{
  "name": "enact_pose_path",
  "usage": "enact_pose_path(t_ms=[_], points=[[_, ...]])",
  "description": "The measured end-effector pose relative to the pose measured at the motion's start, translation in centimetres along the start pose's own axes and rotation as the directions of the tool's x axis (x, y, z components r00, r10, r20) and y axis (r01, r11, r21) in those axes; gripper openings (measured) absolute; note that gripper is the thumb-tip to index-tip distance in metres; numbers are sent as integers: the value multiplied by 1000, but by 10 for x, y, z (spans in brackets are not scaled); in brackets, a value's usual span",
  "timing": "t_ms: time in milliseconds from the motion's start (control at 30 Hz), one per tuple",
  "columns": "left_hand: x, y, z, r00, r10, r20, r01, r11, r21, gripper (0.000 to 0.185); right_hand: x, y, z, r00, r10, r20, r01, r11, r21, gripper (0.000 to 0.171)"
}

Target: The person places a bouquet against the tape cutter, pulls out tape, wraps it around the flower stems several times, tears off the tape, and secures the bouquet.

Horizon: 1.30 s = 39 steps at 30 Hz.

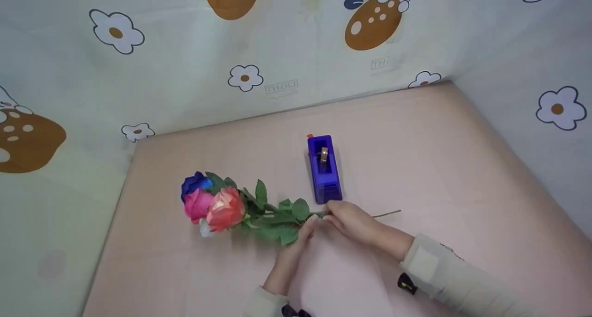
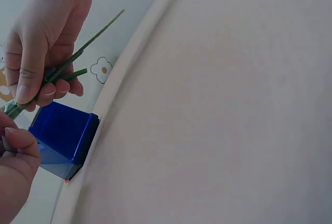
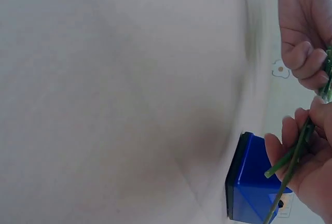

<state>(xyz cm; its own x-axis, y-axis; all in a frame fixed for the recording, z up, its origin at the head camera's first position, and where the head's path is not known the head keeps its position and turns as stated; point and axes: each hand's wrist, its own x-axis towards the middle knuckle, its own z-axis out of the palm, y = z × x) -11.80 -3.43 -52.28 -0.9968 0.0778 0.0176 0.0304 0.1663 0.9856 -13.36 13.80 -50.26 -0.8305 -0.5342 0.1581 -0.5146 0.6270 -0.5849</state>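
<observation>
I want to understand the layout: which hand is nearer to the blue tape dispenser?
The right hand. It grips the stems just below the tape dispenser, almost touching its near end. The left hand holds the stems a bit farther away, toward the flowers.

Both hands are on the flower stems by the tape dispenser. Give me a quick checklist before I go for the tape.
1. Right hand grips the stems: ok, fingers curl round them in both wrist views.
2. Left hand on the stems near the leaves: ok.
3. Stems gathered together: ok at the grip; the ends splay slightly.
4. Flower heads lying on the table, none loose: ok.
5. Tape dispenser near the hands: ok, just beyond the right hand.
6. Free tape end ready to pull: cannot tell.
</observation>
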Motion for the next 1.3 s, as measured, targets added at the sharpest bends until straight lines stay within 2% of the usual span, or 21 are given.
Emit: enact_pose_path(t_ms=[67,133,200,367,433,500,567,633,700,767,833,967,1067,1167,1300], points=[[-1,0,3,1000,16,-23,-18,997,-74,30,-1,1,2,999,-21,-27,20,999,-41,12],[-3,-1,6,999,-6,-36,1,987,-160,22,-1,2,3,998,-45,-54,41,996,-78,11],[-4,-2,8,998,-26,-55,14,978,-207,20,-2,4,5,994,-76,-84,67,991,-112,11],[-8,-3,13,996,-31,-87,9,968,-250,30,-3,9,9,973,-168,-160,141,976,-168,11],[-9,-4,16,996,-47,-80,24,963,-269,35,-4,11,10,963,-197,-182,165,970,-177,12],[-10,-4,19,994,-80,-69,54,946,-319,36,-4,12,11,957,-214,-195,181,968,-175,12],[-10,-3,24,988,-137,-70,97,909,-405,35,-3,12,13,953,-222,-205,189,967,-169,12],[-9,-1,30,975,-208,-79,136,840,-526,34,-2,11,14,947,-231,-223,197,967,-165,12],[-7,2,37,958,-264,-110,142,772,-619,33,0,10,16,938,-240,-248,202,965,-168,12],[-6,4,42,946,-290,-145,126,742,-658,34,1,10,17,926,-254,-279,209,961,-179,13],[-4,6,45,942,-287,-172,107,746,-658,36,2,9,19,911,-274,-308,220,955,-198,15],[-2,6,47,952,-235,-195,55,761,-646,36,4,9,23,877,-324,-356,245,937,-249,18],[-1,7,45,959,-201,-198,21,750,-661,32,6,8,25,858,-343,-382,247,928,-277,19],[0,8,43,965,-176,-194,3,748,-664,28,7,6,25,856,-333,-395,229,930,-288,19],[2,6,40,971,-144,-189,-10,772,-636,29,6,4,23,884,-268,-384,182,952,-246,19]])
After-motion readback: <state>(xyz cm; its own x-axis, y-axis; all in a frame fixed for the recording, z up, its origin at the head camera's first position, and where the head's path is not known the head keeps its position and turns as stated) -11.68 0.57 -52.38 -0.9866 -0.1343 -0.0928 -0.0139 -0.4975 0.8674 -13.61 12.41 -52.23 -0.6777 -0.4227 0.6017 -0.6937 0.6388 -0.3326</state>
